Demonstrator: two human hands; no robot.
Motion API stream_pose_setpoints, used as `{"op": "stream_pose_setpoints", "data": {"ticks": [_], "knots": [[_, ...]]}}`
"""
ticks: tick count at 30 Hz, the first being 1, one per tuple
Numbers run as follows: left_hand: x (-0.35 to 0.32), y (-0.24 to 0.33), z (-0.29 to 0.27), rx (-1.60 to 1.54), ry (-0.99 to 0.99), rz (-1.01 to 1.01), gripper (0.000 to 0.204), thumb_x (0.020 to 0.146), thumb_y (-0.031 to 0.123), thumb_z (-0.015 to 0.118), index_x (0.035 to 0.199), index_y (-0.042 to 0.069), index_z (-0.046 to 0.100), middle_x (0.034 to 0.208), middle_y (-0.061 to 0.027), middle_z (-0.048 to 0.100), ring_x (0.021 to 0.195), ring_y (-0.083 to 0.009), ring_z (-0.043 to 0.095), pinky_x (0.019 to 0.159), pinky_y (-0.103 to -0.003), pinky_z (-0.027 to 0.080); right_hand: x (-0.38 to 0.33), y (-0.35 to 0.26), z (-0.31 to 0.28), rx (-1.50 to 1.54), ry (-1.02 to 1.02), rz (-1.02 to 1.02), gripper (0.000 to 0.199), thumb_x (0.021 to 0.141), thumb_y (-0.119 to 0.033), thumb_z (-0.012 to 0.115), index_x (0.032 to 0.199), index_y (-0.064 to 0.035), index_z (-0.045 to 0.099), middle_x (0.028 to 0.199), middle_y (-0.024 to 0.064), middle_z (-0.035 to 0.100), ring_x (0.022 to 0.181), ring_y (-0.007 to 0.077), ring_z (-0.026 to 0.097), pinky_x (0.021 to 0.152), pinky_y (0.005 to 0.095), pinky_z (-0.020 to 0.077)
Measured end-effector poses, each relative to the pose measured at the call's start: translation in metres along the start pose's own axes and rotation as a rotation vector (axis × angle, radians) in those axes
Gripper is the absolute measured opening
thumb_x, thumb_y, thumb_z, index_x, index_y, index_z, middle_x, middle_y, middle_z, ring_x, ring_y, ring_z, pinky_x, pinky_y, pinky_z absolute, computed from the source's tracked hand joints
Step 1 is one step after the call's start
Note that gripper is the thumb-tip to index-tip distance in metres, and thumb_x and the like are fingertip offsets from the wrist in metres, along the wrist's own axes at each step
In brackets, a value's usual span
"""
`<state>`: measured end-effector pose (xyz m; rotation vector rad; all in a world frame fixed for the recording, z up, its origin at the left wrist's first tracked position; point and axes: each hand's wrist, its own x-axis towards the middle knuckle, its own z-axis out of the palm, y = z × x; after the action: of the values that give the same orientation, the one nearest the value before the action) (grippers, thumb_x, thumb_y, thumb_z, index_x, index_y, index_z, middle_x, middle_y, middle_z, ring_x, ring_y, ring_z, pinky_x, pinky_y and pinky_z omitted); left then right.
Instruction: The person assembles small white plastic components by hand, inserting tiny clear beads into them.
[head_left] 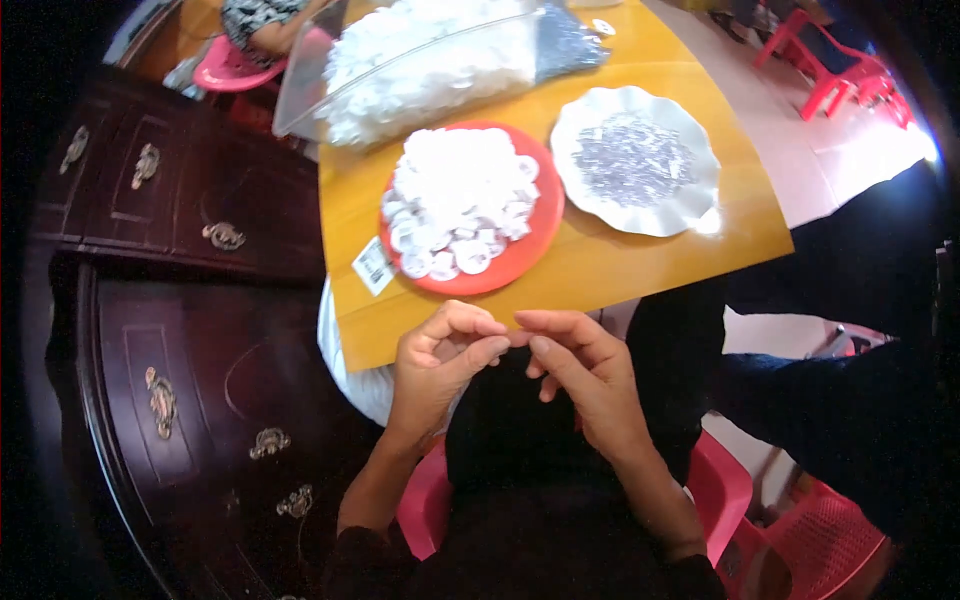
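Over my lap, just past the table's near edge, my left hand [447, 358] and my right hand [588, 372] meet with their fingertips close together. Thumb and forefinger are closed in a pinch on each; whatever they hold is too small or hidden to make out. Beyond them a red plate [535, 255] carries a heap of small white round plastic pieces [462, 195]. To its right sits a white plate with a wavy rim [567, 187], holding many thin, shiny metal pieces [635, 160].
A large clear bag of white pieces [430, 70] and a dark bag [570, 45] lie at the back of the wooden table [740, 190]. A small printed label [374, 266] is beside the red plate. Dark drawers [190, 370] stand left; another person [850, 280] is close on the right.
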<state>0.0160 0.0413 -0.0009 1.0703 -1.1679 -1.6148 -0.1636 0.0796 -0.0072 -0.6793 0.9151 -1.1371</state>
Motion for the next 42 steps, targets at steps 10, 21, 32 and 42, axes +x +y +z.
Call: {"op": "stream_pose_setpoints", "data": {"ticks": [10,21,32,42], "knots": [[-0.015,-0.002,-0.009,-0.037,0.008,0.029,0.011,0.082,-0.005,0.072,0.091,0.001,0.070,0.100,-0.0037,0.057,0.087,-0.0117,0.059,0.077,-0.023,0.049,-0.001,0.004,0.012,-0.026,-0.078,0.155,0.024,0.095,-0.019,0.065,0.112,-0.0019,0.066,0.089,-0.0011,0.064,0.074,0.0041,0.056,0.058,0.0187,0.0458],[-0.009,-0.013,-0.014,-0.273,-0.037,-0.134,0.012,0.083,-0.001,0.074,0.086,0.008,0.067,0.099,-0.0026,0.055,0.086,-0.0091,0.054,0.073,-0.022,0.045,0.018,0.020,0.007,0.128,-0.076,0.164,0.015,0.092,-0.008,0.067,0.105,-0.0009,0.067,0.082,0.0015,0.065,0.061,0.0042,0.054,0.053,0.0178,0.0437],[0.038,0.023,-0.046,0.754,0.370,0.391,0.022,0.080,-0.002,0.074,0.100,0.002,0.065,0.103,-0.0088,0.060,0.088,-0.0164,0.059,0.074,-0.027,0.048,0.041,0.012,0.003,-0.035,0.139,0.015,0.006,0.093,-0.005,0.064,0.093,0.0003,0.061,0.083,0.0055,0.065,0.059,0.0063,0.052,0.050,0.0194,0.0419],[0.066,0.010,-0.042,1.190,0.370,0.502,0.041,0.071,0.007,0.083,0.109,0.005,0.066,0.110,-0.0114,0.053,0.096,-0.0267,0.056,0.081,-0.037,0.048,0.040,0.012,-0.007,-0.056,0.148,0.019,0.008,0.092,-0.007,0.066,0.095,-0.0008,0.063,0.084,0.0033,0.066,0.060,0.0047,0.053,0.053,0.0182,0.0428]]}}
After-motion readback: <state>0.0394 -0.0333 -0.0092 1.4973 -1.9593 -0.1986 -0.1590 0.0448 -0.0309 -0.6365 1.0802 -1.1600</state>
